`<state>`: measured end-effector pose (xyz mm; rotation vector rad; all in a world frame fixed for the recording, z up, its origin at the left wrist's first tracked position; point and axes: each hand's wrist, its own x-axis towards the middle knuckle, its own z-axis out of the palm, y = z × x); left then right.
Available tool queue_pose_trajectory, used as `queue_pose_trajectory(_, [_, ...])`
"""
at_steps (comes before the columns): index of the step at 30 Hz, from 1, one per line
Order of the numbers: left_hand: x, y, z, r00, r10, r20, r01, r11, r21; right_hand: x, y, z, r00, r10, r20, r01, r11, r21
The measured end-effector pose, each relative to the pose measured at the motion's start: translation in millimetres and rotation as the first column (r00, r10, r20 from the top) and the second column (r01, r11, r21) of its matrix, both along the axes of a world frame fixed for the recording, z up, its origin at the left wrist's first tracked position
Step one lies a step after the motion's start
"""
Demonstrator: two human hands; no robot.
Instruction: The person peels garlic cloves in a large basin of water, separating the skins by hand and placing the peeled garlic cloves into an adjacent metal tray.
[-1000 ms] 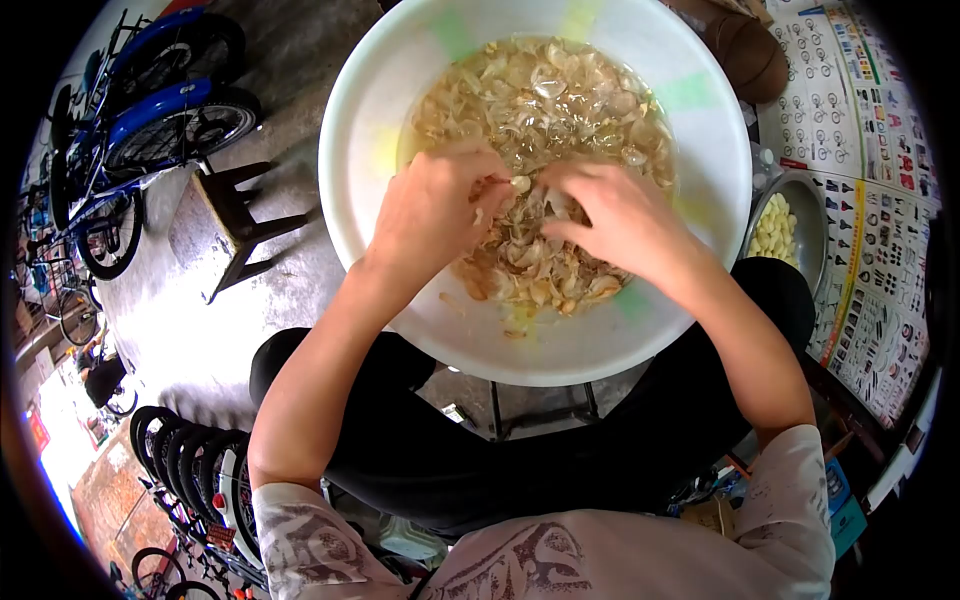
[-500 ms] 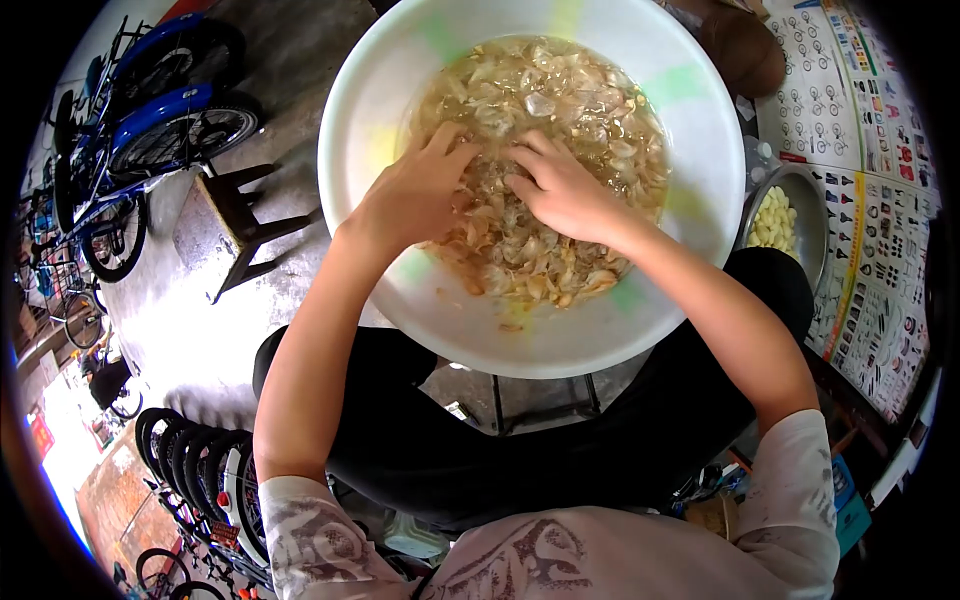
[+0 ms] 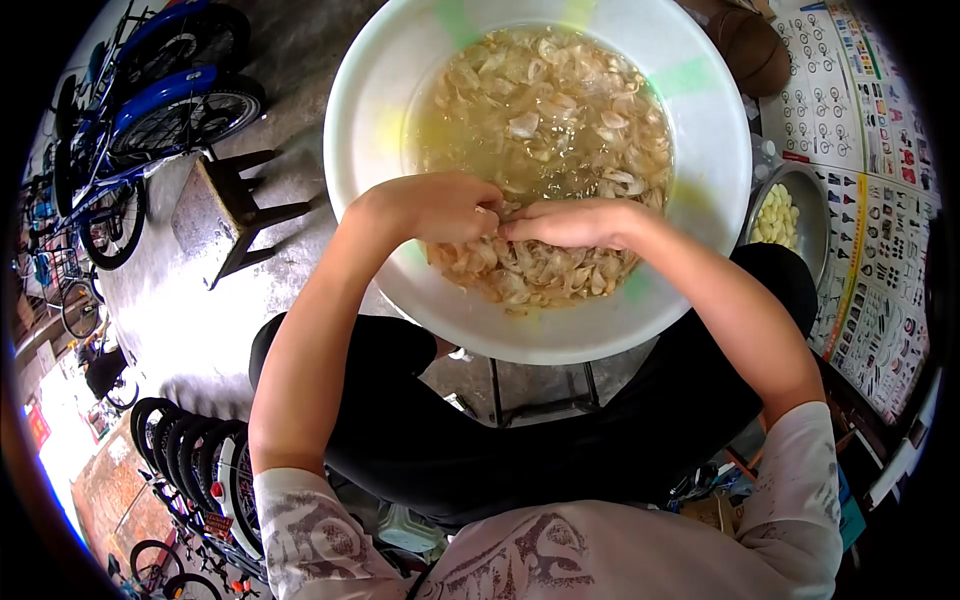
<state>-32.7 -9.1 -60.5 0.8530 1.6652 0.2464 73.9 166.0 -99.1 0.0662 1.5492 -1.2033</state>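
A large white basin [image 3: 365, 110] holds cloudy water with many thin, papery, pale-brown skins [image 3: 545, 270] floating in it. My left hand [image 3: 440, 207] is over the middle of the basin, its fingers curled together around something too small to make out. My right hand [image 3: 575, 222] meets it fingertip to fingertip, its fingers pressed together; what they pinch, if anything, is hidden. At the right, a metal bowl [image 3: 815, 215] contains peeled pale-yellow cloves [image 3: 775, 216].
A small wooden stool [image 3: 225, 210] stands on the floor at the left, near blue bicycles [image 3: 165, 110]. Black tyres [image 3: 185, 455] line the lower left. Printed sheets with small pictures [image 3: 870, 220] cover the surface at the right. A brown rounded object [image 3: 750, 55] is behind the bowl.
Both hands have come out of the skins, moved toward me and joined at the fingertips. Their spread fingers have closed. More open water shows beyond them, with skins gathered on the near side.
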Motion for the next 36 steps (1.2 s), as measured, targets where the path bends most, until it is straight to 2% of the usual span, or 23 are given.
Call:
queue_pose_trajectory(2, [0.3,1.3,0.3,1.0,-0.013,0.015,0.013,1.0,0.007,0.2,0.9,4.8,0.998,-0.002,0.071,0.001,1.0,0.005])
queue_pose_trajectory(4, [-1.7,8.4,13.7,0.991,-0.03,0.127,0.044,0.992,-0.116,-6.0,3.4,39.9,0.984,-0.013,0.178,0.009,1.0,0.025])
queue_pose_trajectory(7, [-1.0,9.8,20.8,0.979,-0.076,0.191,0.091,0.993,-0.069,-6.7,6.1,43.1,0.977,-0.014,0.214,0.031,0.997,-0.073])
queue_pose_trajectory(10, [-0.1,2.8,10.8,0.961,-0.097,0.26,0.11,0.993,-0.036,-6.7,6.0,34.6,0.969,0.002,0.246,0.019,0.997,-0.081])
queue_pose_trajectory(14, [-2.6,2.3,9.2,0.975,-0.119,0.19,0.118,0.993,0.013,-6.2,7.2,37.3,0.972,0.015,0.233,-0.009,1.0,-0.029])
queue_pose_trajectory(17, [-8.2,1.2,-1.6,0.966,-0.11,0.232,0.118,0.993,-0.019,-1.6,9.3,9.7,0.984,0.006,0.18,0.019,0.991,-0.134])
queue_pose_trajectory(19, [-9.5,1.6,-2.2,0.981,-0.148,0.127,0.151,0.988,-0.017,-5.3,10.2,11.1,0.977,0.154,0.149,-0.106,0.952,-0.286])
queue_pose_trajectory(20, [-9.2,2.1,-1.1,0.981,-0.147,0.128,0.15,0.988,-0.019,-3.5,9.4,10.1,0.977,0.155,0.148,-0.107,0.952,-0.288])
queue_pose_trajectory(22, [-9.1,4.2,3.8,0.987,-0.128,0.093,0.133,0.99,-0.042,2.0,5.9,9.4,0.983,0.139,-0.116,-0.164,0.957,-0.24])
queue_pose_trajectory(23, [-9.4,2.2,-0.9,0.987,-0.128,0.093,0.133,0.99,-0.044,2.4,4.2,10.6,0.983,0.139,-0.117,-0.164,0.957,-0.241])
queue_pose_trajectory(25, [-9.0,-0.4,-8.2,0.994,-0.107,0.003,0.107,0.994,0.014,-0.2,0.5,16.7,0.964,0.226,-0.139,-0.238,0.969,-0.074])
queue_pose_trajectory(26, [-10.1,-0.2,-11.1,0.994,-0.108,0.004,0.108,0.994,0.012,-0.7,1.1,16.6,0.965,0.225,-0.138,-0.237,0.969,-0.076])
queue_pose_trajectory(28, [-11.2,8.6,-0.9,0.999,0.04,0.004,-0.039,0.986,-0.163,-1.0,2.8,16.2,0.973,0.2,-0.114,-0.204,0.978,-0.031])
queue_pose_trajectory(32, [-20.0,2.4,-12.7,0.996,-0.013,-0.089,0.01,0.999,-0.03,-2.2,7.2,17.8,0.991,0.117,-0.069,-0.12,0.992,-0.042])
queue_pose_trajectory(34, [-18.3,5.6,15.5,0.961,0.277,-0.012,-0.277,0.958,-0.068,-3.6,11.1,12.0,0.997,-0.035,0.075,0.046,0.986,-0.158])
queue_pose_trajectory(36, [-16.9,3.9,29.8,0.975,0.209,-0.077,-0.214,0.974,-0.068,-5.4,14.1,7.9,0.995,-0.074,0.07,0.084,0.983,-0.164])
